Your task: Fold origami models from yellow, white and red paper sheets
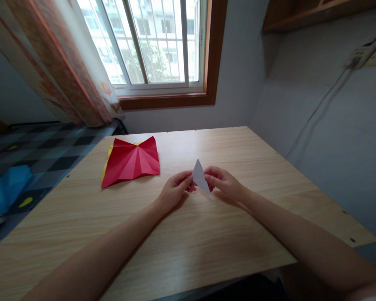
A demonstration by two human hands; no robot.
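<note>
A small piece of white paper, folded into a narrow triangle with its point up, is held just above the middle of the wooden table. My left hand pinches its left edge between thumb and fingers. On the opposite side my right hand grips the right edge, thumb toward me. The fingertips behind the paper are partly hidden. Left of my hands lies a creased red paper with fan-like folds, on top of a yellow paper that shows only along its edge.
Beyond the table's left edge, a blue folded paper rests on a dark checked bedspread. A window with a curtain is ahead. On the right wall are a shelf and a socket with a hanging cable.
</note>
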